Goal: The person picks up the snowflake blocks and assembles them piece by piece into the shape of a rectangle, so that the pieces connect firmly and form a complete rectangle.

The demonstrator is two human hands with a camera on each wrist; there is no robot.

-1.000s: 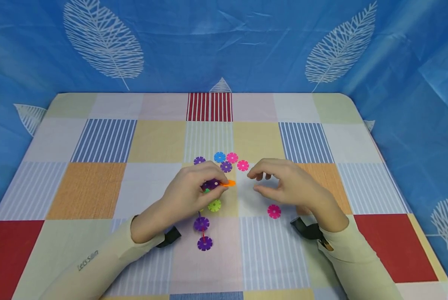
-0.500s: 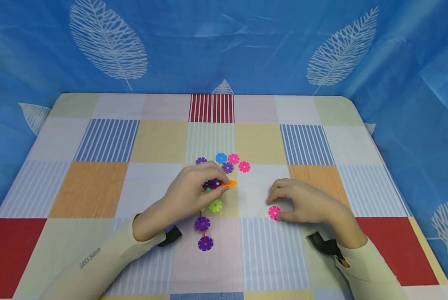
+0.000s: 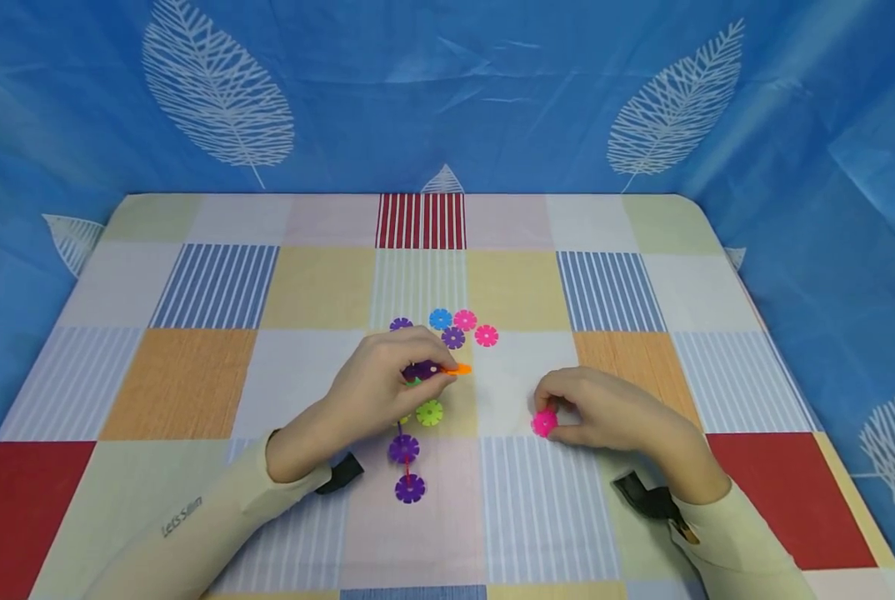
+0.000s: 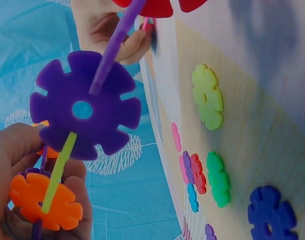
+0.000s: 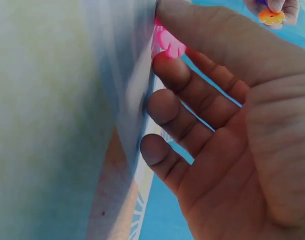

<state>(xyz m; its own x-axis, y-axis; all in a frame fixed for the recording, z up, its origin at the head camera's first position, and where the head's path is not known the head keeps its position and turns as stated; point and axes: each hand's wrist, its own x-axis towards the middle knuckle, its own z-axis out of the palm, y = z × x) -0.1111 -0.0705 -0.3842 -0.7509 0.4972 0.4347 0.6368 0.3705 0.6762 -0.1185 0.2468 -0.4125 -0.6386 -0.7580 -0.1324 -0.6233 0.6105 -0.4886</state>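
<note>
My left hand grips a chain of interlocked flower-shaped plastic discs, holding it over the middle of the table. An orange disc pokes out past the thumb and fingertips. Two purple discs, the nearer one lowest, trail toward me below that hand. In the left wrist view, a large purple disc slots into a yellow one seen edge-on, which joins an orange disc by the fingers. To the right, my right hand pinches a pink disc between thumb and index finger, close over the cloth.
Behind the left hand lie loose discs: a blue one, a purple one and pink ones. A yellow-green disc lies just below it. Green and dark blue discs show in the left wrist view.
My right hand has come down and toward me from the middle of the table onto the pink disc, closing thumb and finger on it and tilting it. The left hand stays in place with the chain.
</note>
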